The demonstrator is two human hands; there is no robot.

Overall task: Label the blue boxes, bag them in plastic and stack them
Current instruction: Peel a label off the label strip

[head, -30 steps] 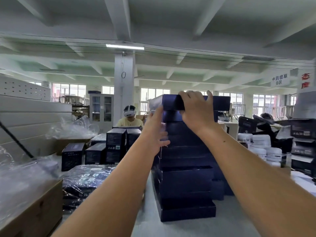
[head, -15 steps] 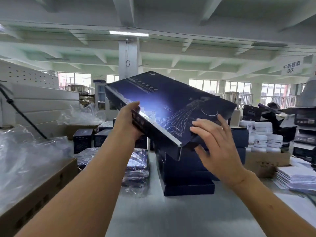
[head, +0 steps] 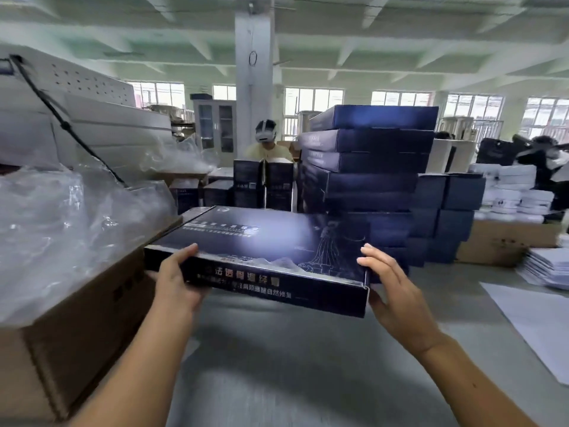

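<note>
- We hold one blue box [head: 261, 251] in both hands, in the middle of the frame.
- Our left hand [head: 175, 282] grips the near left corner, thumb on top and fingers under.
- Our right hand [head: 397, 291] pinches the right end, fingers on top and thumb below.
- The box is up in the air, above the grey table [head: 277, 365]. It touches nothing but our hands.
- It sits in front of the tall stack [head: 369, 167] of blue boxes, which stands in the upper middle.
- The box lies flat, with its picture side up.
- Its long way runs from left to right across the frame. The right end hangs a little lower than the left.
- The long side with the writing points at us.
- We think this is the start for this box: we see no bag on it, and we cannot tell if it has a label.
- Next, we think, the box needs to go down flat on the table, so our hands are free to put on a label.
- The plastic [head: 61, 217] is piled on the carton [head: 77, 318] at the left, close by for bagging.
- We cannot tell where the labels are.
</note>
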